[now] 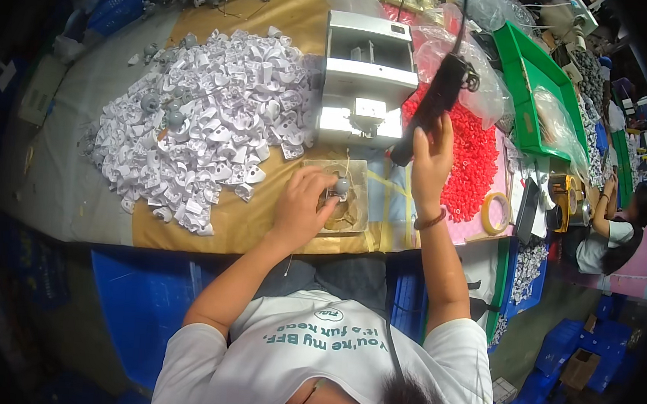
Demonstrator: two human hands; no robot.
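Workpiece: a small grey caster-like part (342, 185) with a rounded wheel, seated on the square fixture plate (353, 213); all places below are given from this plate.
Handling: it looks like light, rigid moulded plastic, probably smooth and apt to roll on its round face. Judged best taken at the flat bracket beneath the wheel, pinched from two sides, not by the wheel itself.
Appearance: dull grey, compact, a round head above a paler base; finer detail is too small to tell.
Left hand (302, 204): rests on the left edge of the plate, fingers curled narrow around the workpiece, fingertips touching it.
Right hand (429, 158): raised just right of the plate, wrapped fully around the black power screwdriver (437, 99), whose body slants up and away; its tip is hidden behind the hand.
Fixture plate: flat, brownish, worn at the middle, lying on the tan-covered worktop (247, 227).
White parts heap (201, 122): left of and beyond the plate, a wide pile of white plastic brackets with a few grey wheels mixed in.
Grey machine (366, 77): directly beyond the plate, box-shaped metal.
Red caps (470, 163): right of the plate, a loose spread on a pink surface.
Tape roll (496, 212): further right, yellow, lying flat.
Green tray (535, 93): far right and beyond, holding a clear bag.
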